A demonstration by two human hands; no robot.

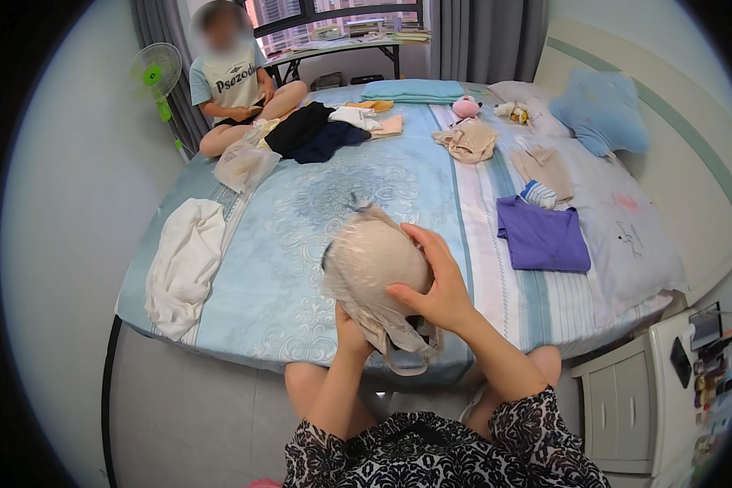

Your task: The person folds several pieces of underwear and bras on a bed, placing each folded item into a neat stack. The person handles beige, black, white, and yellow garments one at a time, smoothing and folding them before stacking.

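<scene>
- One beige bra, rounded cup upward, held in the air above the near part of the bed
- Supported from below by left hand, with most of its fingers hidden behind the fabric
- Gripped on the right side by right hand, thumb across the cup, fingers over the far edge; both hands clamped on the same bra
- Loose below the cup, one looped strap
- On the bed to the left, a crumpled white garment
- To the right, a folded purple garment, with a striped blue-and-white cloth at its far edge
- Just beyond that, a flat beige garment
- Farther off, a bunched beige garment just beside a pink plush toy
- At the far left, a black garment near a translucent plastic bag and a seated person
- Against the headboard, a blue star-shaped pillow
</scene>
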